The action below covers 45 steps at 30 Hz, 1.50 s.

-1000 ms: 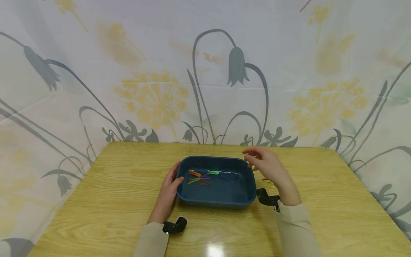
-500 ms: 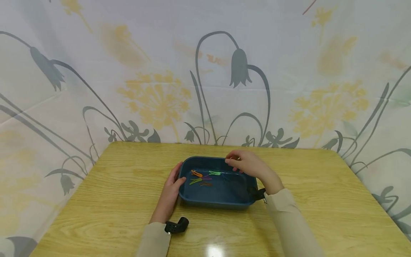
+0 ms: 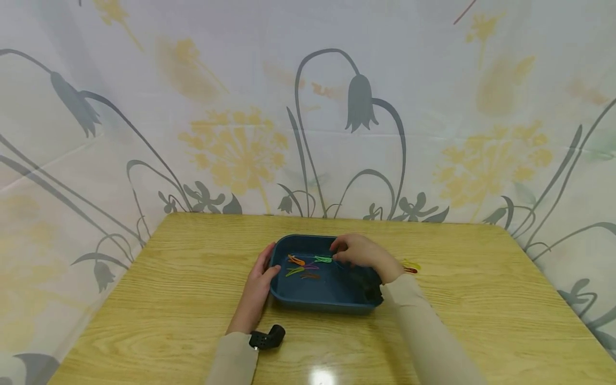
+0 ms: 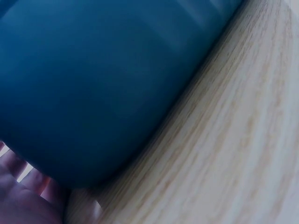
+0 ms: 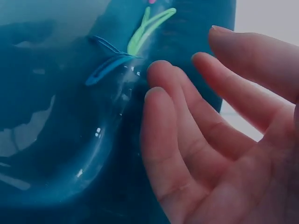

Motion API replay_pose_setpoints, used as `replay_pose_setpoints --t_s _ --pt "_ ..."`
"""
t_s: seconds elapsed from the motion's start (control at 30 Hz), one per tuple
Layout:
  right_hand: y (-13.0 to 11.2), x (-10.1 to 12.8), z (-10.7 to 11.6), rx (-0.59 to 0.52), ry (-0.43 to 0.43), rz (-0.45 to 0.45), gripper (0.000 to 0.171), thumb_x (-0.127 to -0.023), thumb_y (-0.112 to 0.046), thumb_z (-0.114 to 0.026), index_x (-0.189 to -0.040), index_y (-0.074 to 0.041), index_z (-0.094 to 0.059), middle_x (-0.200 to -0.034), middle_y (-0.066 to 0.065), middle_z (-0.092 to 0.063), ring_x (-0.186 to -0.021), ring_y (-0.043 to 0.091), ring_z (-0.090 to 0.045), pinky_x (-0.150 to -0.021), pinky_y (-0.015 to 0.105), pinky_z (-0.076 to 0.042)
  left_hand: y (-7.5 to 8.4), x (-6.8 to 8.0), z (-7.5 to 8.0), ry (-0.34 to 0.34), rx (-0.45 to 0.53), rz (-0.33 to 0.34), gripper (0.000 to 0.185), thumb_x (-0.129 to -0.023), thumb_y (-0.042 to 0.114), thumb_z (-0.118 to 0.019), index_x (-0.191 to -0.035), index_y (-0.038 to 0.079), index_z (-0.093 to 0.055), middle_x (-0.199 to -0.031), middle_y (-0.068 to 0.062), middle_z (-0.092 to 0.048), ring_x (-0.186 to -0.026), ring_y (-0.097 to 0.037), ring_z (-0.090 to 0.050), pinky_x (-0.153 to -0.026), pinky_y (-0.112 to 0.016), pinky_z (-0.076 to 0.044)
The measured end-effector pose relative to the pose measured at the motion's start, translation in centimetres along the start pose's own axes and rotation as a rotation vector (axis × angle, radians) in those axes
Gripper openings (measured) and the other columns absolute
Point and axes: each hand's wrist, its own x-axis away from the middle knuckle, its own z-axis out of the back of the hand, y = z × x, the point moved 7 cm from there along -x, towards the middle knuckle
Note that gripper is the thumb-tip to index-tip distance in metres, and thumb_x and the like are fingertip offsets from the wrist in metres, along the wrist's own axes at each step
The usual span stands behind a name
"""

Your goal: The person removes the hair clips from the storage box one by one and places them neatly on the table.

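A dark blue plastic tray (image 3: 322,307) stands on the table. My left hand (image 3: 255,289) grips its left side, thumb over the rim and fingers along the outer wall. My right hand (image 3: 361,252) hovers inside the tray's far right part, fingers loosely bent and apart. In the right wrist view nothing is between those fingers; just ahead lie a blue V-shaped clip (image 5: 110,70) and a light green clip (image 5: 136,43). Further left in the tray are an orange clip (image 3: 296,261), a yellow-green clip (image 3: 294,271), a purple clip (image 3: 312,266) and a brownish clip (image 3: 310,276).
To the right of the tray, a yellow clip (image 3: 412,264) and a red clip (image 3: 410,270) lie on the wooden table (image 3: 481,299), partly behind the right wrist. A flower-patterned cloth (image 3: 231,107) hangs behind the table.
My right hand has moved left from beside the tray's right rim and down into the tray, towards the green and blue clips. My left hand keeps its grip on the tray.
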Motion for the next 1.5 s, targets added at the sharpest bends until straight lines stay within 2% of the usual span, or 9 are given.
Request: replay_pose_setpoints --t_s 0.3,0.5,1.03,1.5 --pt "0.6 -0.1 -0.6 0.034 0.012 -0.124 0.029 -0.089 -0.016 -0.058 -0.114 -0.001 -0.06 -0.091 0.008 -0.064 -0.072 0.022 -0.06 -0.065 0.036 -0.052 -0.2 -0.4 0.0 -0.013 -0.01 -0.019 0.052 -0.095 0.014 -0.046 -0.144 0.023 -0.029 -0.15 0.002 -0.024 -0.139 -0.018 -0.019 -0.112 -0.043 -0.019" --pt "1.6 -0.1 -0.9 0.012 0.027 -0.171 0.027 -0.089 -0.017 -0.06 -0.112 -0.002 -0.062 -0.089 0.007 -0.063 -0.069 0.017 -0.06 -0.063 0.033 -0.052 -0.3 -0.4 -0.1 -0.021 -0.013 -0.012 0.053 -0.096 0.016 -0.046 -0.145 0.023 -0.027 -0.151 0.002 -0.022 -0.14 -0.017 -0.017 -0.112 -0.043 -0.017" --pt "2.8 -0.4 -1.6 0.033 0.025 -0.193 0.032 -0.081 -0.012 -0.069 -0.111 -0.002 -0.062 -0.087 0.006 -0.063 -0.061 0.015 -0.059 -0.057 0.029 -0.051 -0.3 -0.3 -0.1 -0.006 -0.009 -0.012 0.053 -0.095 0.016 -0.047 -0.144 0.023 -0.03 -0.15 0.003 -0.024 -0.139 -0.017 -0.019 -0.112 -0.043 -0.019" --pt "2.3 -0.5 -1.8 0.081 0.02 -0.218 0.009 -0.082 -0.012 -0.068 -0.086 -0.006 -0.063 -0.073 0.006 -0.061 -0.058 0.016 -0.059 -0.055 0.029 -0.05 -0.3 -0.3 0.1 -0.01 0.007 -0.01 0.054 -0.095 0.014 -0.047 -0.145 0.022 -0.028 -0.151 0.001 -0.022 -0.14 -0.018 -0.016 -0.112 -0.043 -0.016"
